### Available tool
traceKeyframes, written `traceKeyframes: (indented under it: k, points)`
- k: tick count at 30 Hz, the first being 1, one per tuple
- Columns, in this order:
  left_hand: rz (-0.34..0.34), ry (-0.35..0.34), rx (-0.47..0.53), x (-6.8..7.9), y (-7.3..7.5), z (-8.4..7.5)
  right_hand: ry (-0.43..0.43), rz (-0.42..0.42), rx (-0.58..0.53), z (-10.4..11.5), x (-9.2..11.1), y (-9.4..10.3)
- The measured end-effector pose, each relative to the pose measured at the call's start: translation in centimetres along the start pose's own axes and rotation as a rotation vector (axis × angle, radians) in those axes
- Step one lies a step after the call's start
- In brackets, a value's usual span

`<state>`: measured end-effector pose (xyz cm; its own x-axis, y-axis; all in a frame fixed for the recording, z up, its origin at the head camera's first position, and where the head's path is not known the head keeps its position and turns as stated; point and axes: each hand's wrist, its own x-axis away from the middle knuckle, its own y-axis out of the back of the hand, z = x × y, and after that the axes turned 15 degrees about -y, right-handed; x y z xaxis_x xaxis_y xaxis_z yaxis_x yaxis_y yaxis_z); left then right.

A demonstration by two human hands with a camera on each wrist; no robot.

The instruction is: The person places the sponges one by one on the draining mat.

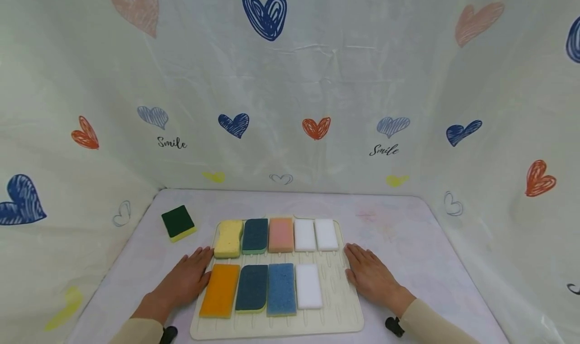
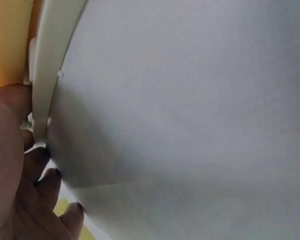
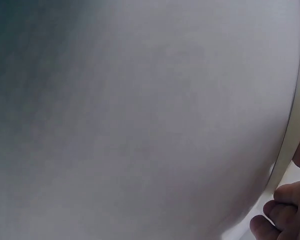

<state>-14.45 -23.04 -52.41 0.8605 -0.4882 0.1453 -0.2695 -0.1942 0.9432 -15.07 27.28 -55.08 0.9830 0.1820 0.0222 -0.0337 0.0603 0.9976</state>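
A cream ridged drying mat (image 1: pixel 337 288) lies on the table, bearing two rows of sponges. At its left edge rests my left hand (image 1: pixel 187 277), palm down with fingers extended; the thumb touches the mat's rim (image 2: pixel 50 65) in the left wrist view. My right hand (image 1: pixel 373 276) lies flat along the right edge, fingers stretched forward. The back row holds a yellow sponge (image 1: pixel 228 239), a dark blue-green scouring sponge (image 1: pixel 255 235), a pink sponge (image 1: pixel 281 234) and two white ones. In front are an orange sponge (image 1: pixel 219 290), another dark scouring sponge (image 1: pixel 251 287), a blue sponge (image 1: pixel 281 288) and a white sponge (image 1: pixel 309 286).
Off the mat, at the back left of the table (image 1: pixel 399 223), lies a green-and-yellow scouring sponge (image 1: pixel 178 223). A pale curtain (image 1: pixel 344 92) printed with hearts encloses the table at the back and both sides.
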Motion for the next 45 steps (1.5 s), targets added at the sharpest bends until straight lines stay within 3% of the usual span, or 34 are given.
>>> traceKeyframes:
  k: [10, 16, 23, 27, 30, 33, 37, 45]
  points:
    - [-0.005, -0.011, 0.018, -0.2, -0.2, 0.6, 0.033, 0.021, 0.038, -0.1, -0.2, 0.3]
    - [-0.019, 0.032, 0.025, -0.3, 0.7, 0.7, 0.035, 0.019, 0.070, 0.1, -0.3, 0.3]
    - [-0.237, 0.085, -0.128, 0.3, 4.4, 2.3, 0.030, 0.026, 0.084, 0.3, -0.2, 0.2]
    - [-0.360, 0.039, -0.247, 0.6, 6.5, 4.6, 0.018, 0.034, 0.075, 0.2, -0.2, 0.1]
    - [-0.402, -0.010, -0.344, 0.5, 7.7, 6.3, 0.009, 0.035, 0.060, 0.3, -0.1, 0.2]
    - [-0.393, -0.009, -0.379, 0.3, 8.6, 7.6, 0.004, 0.034, 0.048, 0.3, -0.1, 0.2]
    - [-0.342, 0.026, -0.348, -0.2, 9.3, 8.5, 0.000, 0.047, 0.029, 0.4, -0.1, 0.2]
    - [-0.312, 0.060, -0.359, -1.4, 8.4, 9.7, -0.010, 0.053, 0.021, 0.4, 0.0, 0.2]
